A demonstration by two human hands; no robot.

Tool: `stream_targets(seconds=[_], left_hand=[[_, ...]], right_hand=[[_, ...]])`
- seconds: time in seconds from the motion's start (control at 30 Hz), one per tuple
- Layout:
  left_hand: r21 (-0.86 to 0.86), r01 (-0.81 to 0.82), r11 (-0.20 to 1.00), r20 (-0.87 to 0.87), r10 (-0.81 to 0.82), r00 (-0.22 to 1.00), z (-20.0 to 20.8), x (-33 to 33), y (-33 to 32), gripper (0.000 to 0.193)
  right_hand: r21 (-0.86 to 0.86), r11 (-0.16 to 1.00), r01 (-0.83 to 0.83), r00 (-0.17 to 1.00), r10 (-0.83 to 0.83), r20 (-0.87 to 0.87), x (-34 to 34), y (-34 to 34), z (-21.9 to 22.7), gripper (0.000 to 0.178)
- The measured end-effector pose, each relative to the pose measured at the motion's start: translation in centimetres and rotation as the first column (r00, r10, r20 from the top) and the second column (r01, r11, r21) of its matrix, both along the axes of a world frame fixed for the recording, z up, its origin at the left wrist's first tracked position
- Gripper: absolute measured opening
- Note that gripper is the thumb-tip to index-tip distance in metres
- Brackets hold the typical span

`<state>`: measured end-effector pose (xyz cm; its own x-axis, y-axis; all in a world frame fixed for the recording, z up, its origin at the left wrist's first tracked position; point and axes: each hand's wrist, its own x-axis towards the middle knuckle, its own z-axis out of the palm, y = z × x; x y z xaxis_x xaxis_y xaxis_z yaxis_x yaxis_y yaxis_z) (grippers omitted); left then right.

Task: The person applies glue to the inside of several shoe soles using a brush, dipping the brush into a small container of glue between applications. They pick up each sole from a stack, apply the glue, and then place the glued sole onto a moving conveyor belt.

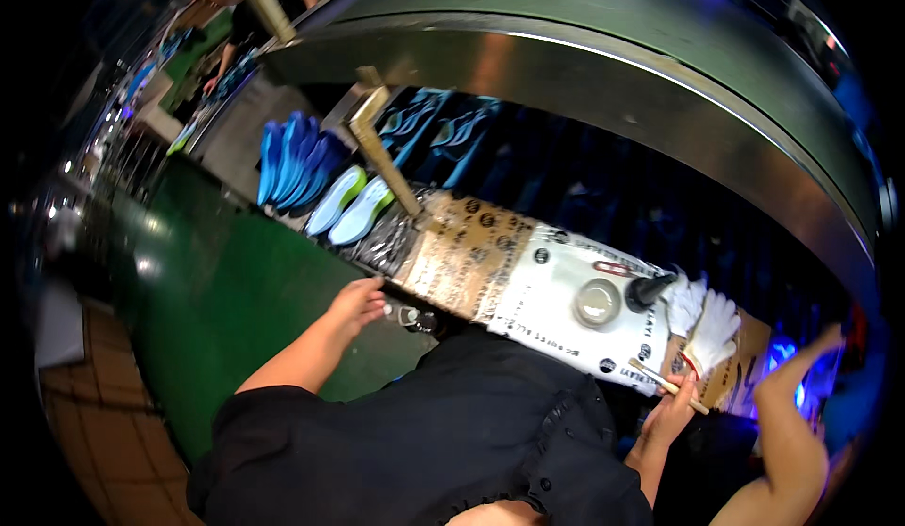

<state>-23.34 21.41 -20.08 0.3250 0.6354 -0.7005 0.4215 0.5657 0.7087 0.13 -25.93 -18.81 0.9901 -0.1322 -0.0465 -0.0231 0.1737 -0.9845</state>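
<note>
My right hand [669,411] grips the pale handle of a small brush [671,386], whose bristles point up and left over the white printed sheet on the bench. Just beyond stand a round whitish bowl [598,304] and a black bottle or cone-shaped container [650,292]. White gloves [714,330] lie beside the brush. My left hand [358,305] is off the bench's near edge, fingers loosely apart with nothing visible in them. Beyond it, two light blue shoe soles [364,211] with green heels rest on dark plastic.
Several blue soles [294,163] stand in a row at the far left. A wooden post [386,154] rises by the bench. Behind runs a metal-edged conveyor [528,59]. Another person's bare arm [792,413] reaches in at the right; a second person [255,17] works far left.
</note>
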Motion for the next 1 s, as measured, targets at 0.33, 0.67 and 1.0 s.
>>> stream_targets(seconds=[0.33,0.67,1.0], left_hand=[[-0.020,-0.553,0.833,0.255,0.539,0.803,-5.6,-2.2,14.2,0.059],[-0.129,-0.294,0.947,0.579,0.313,0.753,-5.0,1.8,18.6,0.031],[0.518,-0.092,0.850,-0.055,0.141,0.988,-11.1,-4.1,28.3,0.036]], right_hand=[[-0.112,0.966,-0.232,0.967,0.242,0.082,0.8,7.8,3.4,0.033],[-0.132,0.981,-0.140,0.990,0.138,-0.023,-1.3,8.0,2.2,0.032],[-0.128,0.970,-0.205,0.979,0.203,-0.034,-1.6,10.6,4.1,0.035]])
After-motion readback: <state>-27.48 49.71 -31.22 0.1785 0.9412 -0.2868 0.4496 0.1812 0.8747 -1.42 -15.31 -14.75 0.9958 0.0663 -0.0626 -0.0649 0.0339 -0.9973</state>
